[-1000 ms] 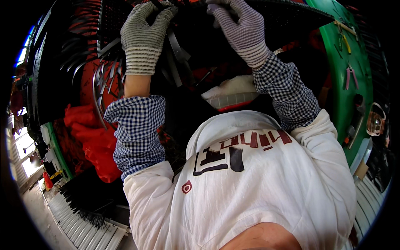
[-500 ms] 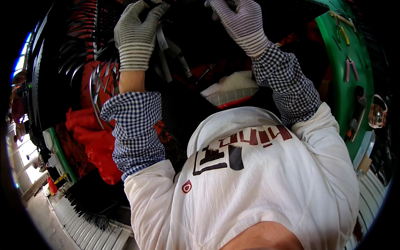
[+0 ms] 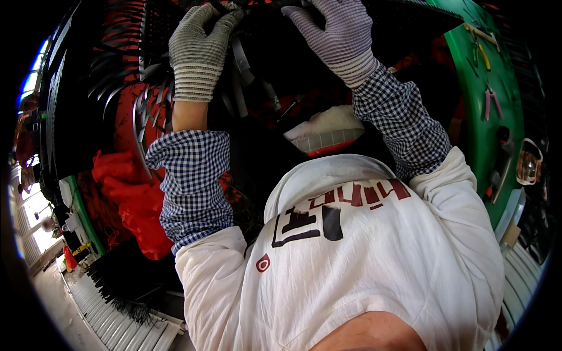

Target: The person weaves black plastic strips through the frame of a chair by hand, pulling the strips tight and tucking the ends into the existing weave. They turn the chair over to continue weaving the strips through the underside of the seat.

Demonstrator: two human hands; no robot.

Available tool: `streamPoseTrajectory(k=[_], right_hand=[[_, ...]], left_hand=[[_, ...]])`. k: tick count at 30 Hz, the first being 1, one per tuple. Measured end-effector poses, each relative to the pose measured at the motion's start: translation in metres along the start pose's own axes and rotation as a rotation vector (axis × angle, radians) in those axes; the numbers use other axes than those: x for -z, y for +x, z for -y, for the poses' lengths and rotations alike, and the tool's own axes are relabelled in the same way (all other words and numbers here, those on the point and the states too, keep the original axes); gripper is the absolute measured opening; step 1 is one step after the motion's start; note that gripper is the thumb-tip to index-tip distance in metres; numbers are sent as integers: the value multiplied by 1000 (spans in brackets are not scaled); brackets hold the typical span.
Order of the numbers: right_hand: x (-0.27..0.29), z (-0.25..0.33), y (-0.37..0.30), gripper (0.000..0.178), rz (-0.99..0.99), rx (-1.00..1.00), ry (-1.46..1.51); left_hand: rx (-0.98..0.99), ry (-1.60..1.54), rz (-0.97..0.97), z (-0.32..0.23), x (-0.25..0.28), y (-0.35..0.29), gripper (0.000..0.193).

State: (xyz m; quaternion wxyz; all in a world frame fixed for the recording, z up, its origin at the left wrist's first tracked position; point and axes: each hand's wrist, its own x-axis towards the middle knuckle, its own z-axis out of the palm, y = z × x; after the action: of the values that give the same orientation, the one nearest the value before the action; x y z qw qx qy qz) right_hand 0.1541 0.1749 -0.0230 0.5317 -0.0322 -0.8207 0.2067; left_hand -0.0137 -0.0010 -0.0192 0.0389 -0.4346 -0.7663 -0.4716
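Both my hands wear striped knit work gloves and are at the upper edge of the view. My left hand (image 3: 202, 52) is closed, thumb and fingers pinching a flat black strip (image 3: 257, 8) of plastic-like band. Beside it, my right hand (image 3: 339, 38) bends toward the same strip, its thumb reaching left along it; the other fingertips are partly cut off by the frame. Around the left wrist many loose black strips (image 3: 111, 76) fan out. A dark, perforated or woven surface (image 3: 404, 17) lies behind the right hand. Shiny strip ends (image 3: 240, 61) hang between the hands.
Red cloth (image 3: 137, 205) hangs left of my left forearm. A green board (image 3: 486, 70) at the right carries pink-handled pliers (image 3: 492, 104), a yellow-handled tool (image 3: 483, 57) and a clear jug (image 3: 529, 161). A white bundle (image 3: 328, 126) sits before my chest. Slatted white benches (image 3: 120, 310) stand low left.
Both hands sit slightly lower in the view, the left one also a little to the right. More of the black strip between them shows now.
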Motion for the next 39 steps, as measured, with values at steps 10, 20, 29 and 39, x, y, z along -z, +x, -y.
streamPoseTrajectory(k=[10, 20, 29, 39], right_hand=[[-11, -6, 11, 34, 247, 28, -235], [-13, -6, 11, 32, 246, 2, -220], [-5, -11, 1, 11, -83, -8, 45], [0, -1, -8, 13, -76, 61, 91]], left_hand=[[160, -253, -26, -3, -4, 2, 25], [128, -143, -22, -46, -6, 4, 11], [102, 3, -54, -35, -7, 7, 23], [114, -45, -56, -34, -8, 6, 22]])
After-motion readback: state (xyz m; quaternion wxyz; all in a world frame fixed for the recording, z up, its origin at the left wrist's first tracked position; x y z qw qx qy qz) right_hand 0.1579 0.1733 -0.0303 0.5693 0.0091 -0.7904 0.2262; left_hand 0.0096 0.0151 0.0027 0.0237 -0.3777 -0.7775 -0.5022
